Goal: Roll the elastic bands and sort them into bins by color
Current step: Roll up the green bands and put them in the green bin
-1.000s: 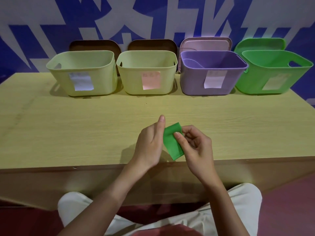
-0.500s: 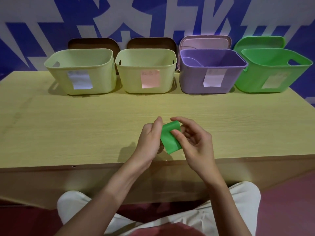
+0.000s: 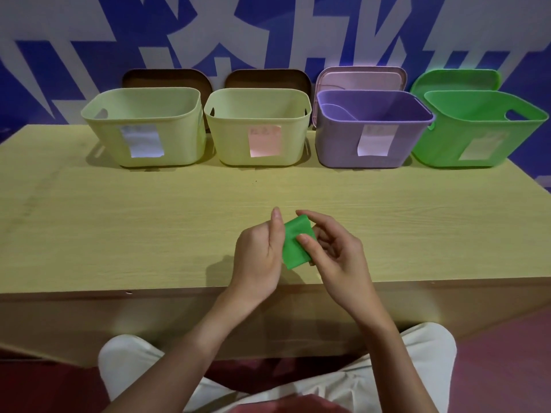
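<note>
A green elastic band (image 3: 293,244), partly rolled into a short flat bundle, is held between both hands just above the near part of the wooden table (image 3: 149,222). My left hand (image 3: 258,257) grips its left side with the thumb up along the edge. My right hand (image 3: 334,251) pinches its right side, thumb on the front and index finger curled over the top. Four bins stand in a row at the back: a yellow bin (image 3: 143,126) with a white label, a yellow bin (image 3: 259,126) with a pink label, a purple bin (image 3: 372,129) and a green bin (image 3: 477,129).
Lids lean against the blue and white wall behind the bins: two brown lids (image 3: 167,79), a pink lid (image 3: 360,79) and a green lid (image 3: 456,80). A purple band lies inside the purple bin. My knees in white trousers (image 3: 125,368) are below the table's front edge.
The green band has been rolled shorter and more compact. Both hands have shifted slightly up and away from me while working it.
</note>
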`<state>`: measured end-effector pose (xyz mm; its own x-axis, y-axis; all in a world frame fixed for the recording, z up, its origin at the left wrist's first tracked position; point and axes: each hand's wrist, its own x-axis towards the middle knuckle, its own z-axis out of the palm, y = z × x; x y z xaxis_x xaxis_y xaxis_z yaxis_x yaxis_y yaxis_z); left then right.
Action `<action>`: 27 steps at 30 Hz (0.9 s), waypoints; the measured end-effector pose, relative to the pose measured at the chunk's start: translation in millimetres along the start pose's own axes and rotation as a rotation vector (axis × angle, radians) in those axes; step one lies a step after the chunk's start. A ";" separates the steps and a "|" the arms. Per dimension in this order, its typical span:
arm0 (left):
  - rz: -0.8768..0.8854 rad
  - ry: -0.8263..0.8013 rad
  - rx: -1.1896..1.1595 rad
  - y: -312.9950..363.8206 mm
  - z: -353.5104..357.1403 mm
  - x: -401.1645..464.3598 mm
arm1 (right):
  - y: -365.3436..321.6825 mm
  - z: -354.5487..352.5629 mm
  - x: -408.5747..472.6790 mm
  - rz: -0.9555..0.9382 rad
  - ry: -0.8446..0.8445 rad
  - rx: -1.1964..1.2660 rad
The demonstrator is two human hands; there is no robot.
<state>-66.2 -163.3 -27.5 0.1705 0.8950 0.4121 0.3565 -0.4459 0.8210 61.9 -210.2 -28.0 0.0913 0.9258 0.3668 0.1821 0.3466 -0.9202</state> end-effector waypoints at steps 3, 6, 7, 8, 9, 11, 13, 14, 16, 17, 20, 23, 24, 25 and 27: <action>-0.171 -0.004 -0.135 3.8 0.2 4.3 | -0.1 -1.5 0.0 -0.034 -0.025 -0.055; -0.397 -0.046 -0.301 13.3 1.4 3.7 | -0.6 -6.2 2.0 -0.065 -0.028 -0.083; -0.473 -0.074 -0.365 16.0 1.8 2.8 | -1.6 -7.2 2.4 -0.074 -0.032 -0.087; -0.532 -0.104 -0.428 17.6 2.0 1.6 | -2.4 -7.8 2.9 -0.079 -0.034 -0.096; -0.571 -0.134 -0.480 18.9 2.1 0.8 | -3.0 -8.1 3.2 -0.077 -0.037 -0.103; -0.610 -0.192 -0.524 20.1 2.2 0.8 | -2.4 -9.5 4.1 -0.057 -0.031 -0.115; -0.599 -0.243 -0.466 18.9 3.0 2.6 | -0.6 -11.7 4.9 -0.023 -0.021 -0.132; -0.567 -0.252 -0.406 17.0 3.7 3.9 | 0.7 -12.7 4.8 -0.003 -0.017 -0.136; -0.431 -0.230 -0.274 11.0 5.2 5.2 | 2.9 -14.1 4.3 0.030 -0.008 -0.137; -0.339 -0.198 -0.210 7.2 6.0 4.4 | 3.6 -14.1 3.8 0.036 -0.007 -0.145; -0.070 -0.115 -0.043 -1.2 6.9 -1.3 | 3.6 -11.4 3.1 0.047 -0.006 -0.151; 0.062 -0.085 0.078 -1.4 6.2 -3.9 | 1.0 -9.0 3.9 0.045 0.011 -0.105; 0.069 -0.076 0.097 -1.9 6.7 -3.7 | 0.1 -8.3 3.9 0.040 0.015 -0.081; 0.066 -0.071 0.101 -2.8 7.4 -3.2 | -0.5 -7.9 3.9 0.036 0.017 -0.051; 0.048 -0.065 0.088 -4.6 9.5 -1.3 | -0.5 -9.1 3.8 0.018 0.017 -0.006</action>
<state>-59.4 -162.4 -35.6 0.2475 0.8726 0.4212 0.4251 -0.4884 0.7621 71.1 -208.3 -24.9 0.1107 0.9291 0.3528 0.1858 0.3294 -0.9257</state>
